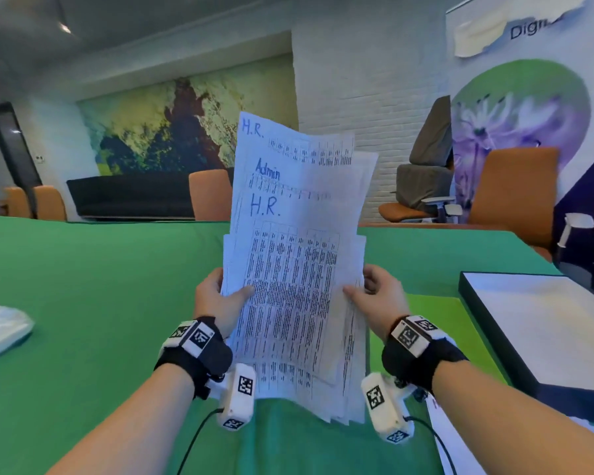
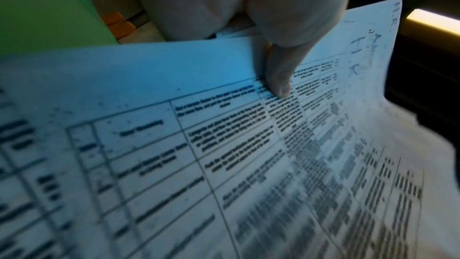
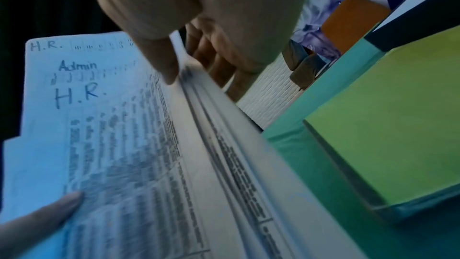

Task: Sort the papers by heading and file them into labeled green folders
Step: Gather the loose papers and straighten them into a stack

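I hold a fanned stack of printed papers (image 1: 294, 269) upright above the green table (image 1: 100, 286). Handwritten blue headings show at the staggered tops: "H.R." on the front sheet, "Admin" behind it, "H.R." again on the rearmost. My left hand (image 1: 225, 296) pinches the stack's left edge, thumb on the front sheet (image 2: 280, 78). My right hand (image 1: 374, 291) pinches the right edge, thumb in front (image 3: 161, 62) and fingers behind. A light green folder (image 1: 432, 323) lies flat on the table to the right, also in the right wrist view (image 3: 398, 115).
A dark-edged white board (image 1: 546, 323) lies on the table at right, beside the folder. Crumpled white plastic (image 1: 0, 323) sits at the left edge. Orange chairs (image 1: 210, 193) stand beyond the table's far side. A white sheet (image 1: 453, 447) lies under my right forearm.
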`<state>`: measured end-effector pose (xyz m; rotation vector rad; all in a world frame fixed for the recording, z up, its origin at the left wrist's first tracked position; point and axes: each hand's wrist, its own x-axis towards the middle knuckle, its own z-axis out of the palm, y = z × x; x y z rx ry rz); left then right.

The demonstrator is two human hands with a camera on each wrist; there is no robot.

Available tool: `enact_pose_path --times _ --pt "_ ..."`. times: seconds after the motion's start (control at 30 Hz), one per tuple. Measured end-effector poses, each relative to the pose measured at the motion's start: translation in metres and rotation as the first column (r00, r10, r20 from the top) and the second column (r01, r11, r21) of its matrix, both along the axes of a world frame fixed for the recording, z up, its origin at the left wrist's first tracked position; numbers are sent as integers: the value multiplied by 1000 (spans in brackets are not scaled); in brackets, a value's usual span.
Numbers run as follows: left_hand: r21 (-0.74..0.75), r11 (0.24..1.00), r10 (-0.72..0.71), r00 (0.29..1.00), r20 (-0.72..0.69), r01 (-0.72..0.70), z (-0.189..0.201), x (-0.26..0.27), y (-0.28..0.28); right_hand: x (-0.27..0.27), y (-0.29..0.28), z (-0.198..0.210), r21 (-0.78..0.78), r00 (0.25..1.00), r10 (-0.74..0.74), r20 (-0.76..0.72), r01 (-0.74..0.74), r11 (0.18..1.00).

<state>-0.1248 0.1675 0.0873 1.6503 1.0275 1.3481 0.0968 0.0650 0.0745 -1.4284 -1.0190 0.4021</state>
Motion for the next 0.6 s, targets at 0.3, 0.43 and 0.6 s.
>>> enact_pose_path --times 0.3,0.43,0.6 --pt "13 999 -49 999 0 49 -15 11 -50 -21 -34 0 88 998 -19 -65 25 996" --pt "-37 997 -63 998 15 63 -20 8 -49 -18 -41 -2 62 998 -50 -26 52 997" --pt "-30 998 -49 998 -29 48 -15 1 -41 -10 -39 2 84 995 -54 -88 62 995"
